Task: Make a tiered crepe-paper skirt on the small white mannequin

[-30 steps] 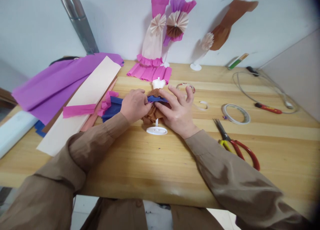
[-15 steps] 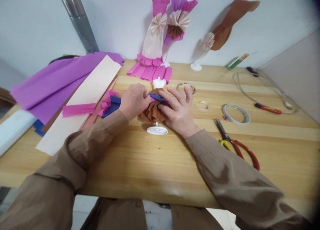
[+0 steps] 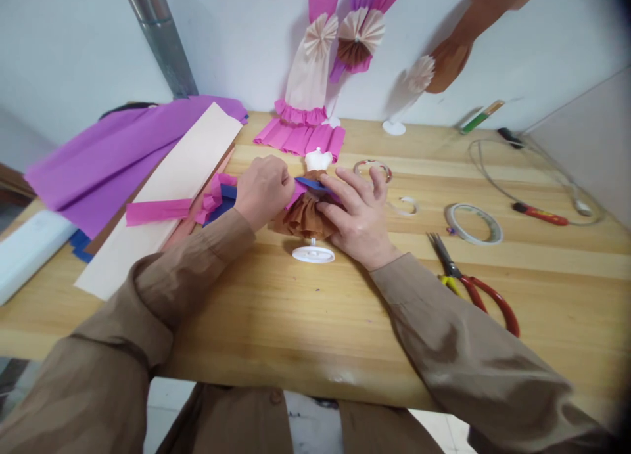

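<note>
A small white dress-form mannequin [image 3: 318, 159] stands upright on its round base [image 3: 313, 254], wearing a gathered brown crepe paper skirt [image 3: 309, 216]. Across its waist runs a blue-and-purple crepe paper strip [image 3: 296, 194]. My left hand [image 3: 263, 188] is closed on the strip's left end, the fingertips turned out of sight. On the other side, my right hand [image 3: 359, 211] bends around the waist, thumb and forefinger pressing the strip against the skirt while its other fingers are spread. The mannequin's right side is hidden behind that hand.
Scissors [image 3: 473, 280], a tape roll [image 3: 474, 224] and a red-handled tool with a cable [image 3: 539, 213] lie to the right. Purple [image 3: 103, 158] and cream paper [image 3: 182, 171] are piled at left. Dressed mannequins, one in pink and cream [image 3: 309, 66], stand along the wall.
The view has shifted slightly. My left hand has moved a little away from the waist, and more of the purple part of the strip shows. My right hand keeps its place on the waist.
</note>
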Tool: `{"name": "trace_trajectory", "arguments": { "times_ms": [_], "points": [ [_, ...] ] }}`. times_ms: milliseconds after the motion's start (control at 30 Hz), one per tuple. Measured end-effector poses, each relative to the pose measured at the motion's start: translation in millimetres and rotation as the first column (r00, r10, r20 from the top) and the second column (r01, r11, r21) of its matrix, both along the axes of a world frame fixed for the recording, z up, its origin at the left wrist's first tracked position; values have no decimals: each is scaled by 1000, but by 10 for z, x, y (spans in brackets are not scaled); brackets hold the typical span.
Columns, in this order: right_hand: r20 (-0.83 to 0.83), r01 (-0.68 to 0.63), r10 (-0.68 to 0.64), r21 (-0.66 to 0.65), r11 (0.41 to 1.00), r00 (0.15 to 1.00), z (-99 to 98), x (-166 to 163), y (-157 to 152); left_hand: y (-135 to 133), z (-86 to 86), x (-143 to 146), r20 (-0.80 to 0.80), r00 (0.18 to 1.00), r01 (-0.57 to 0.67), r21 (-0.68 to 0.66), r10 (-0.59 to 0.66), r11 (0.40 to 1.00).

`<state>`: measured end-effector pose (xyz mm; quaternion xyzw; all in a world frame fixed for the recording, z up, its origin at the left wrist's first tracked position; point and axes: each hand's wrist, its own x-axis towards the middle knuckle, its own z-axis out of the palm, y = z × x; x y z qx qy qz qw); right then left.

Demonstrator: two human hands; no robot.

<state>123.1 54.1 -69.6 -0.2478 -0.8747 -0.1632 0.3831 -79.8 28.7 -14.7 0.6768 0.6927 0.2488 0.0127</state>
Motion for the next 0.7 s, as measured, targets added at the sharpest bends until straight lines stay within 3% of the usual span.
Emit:
{"name": "trace_trajectory", "arguments": {
  "times_ms": [233, 400, 567, 700],
  "points": [
    [45, 47, -41, -141, 989, 998, 1, 0, -14, 69, -82, -69, 6, 1000, -13, 129, 12, 992],
    [-34, -28, 28, 14, 1000, 999, 7, 7, -10, 57, -44, -37, 69, 995, 60, 133, -70, 989],
    [-18, 67, -67, 11, 998, 998, -10, 26, 8, 25, 2, 35, 151, 968, 187, 109, -202, 976],
    [-76, 35, -25, 139, 990, 997, -20, -4, 31, -9, 2, 72, 171, 933, 297, 130, -317, 946]
  ]
}}
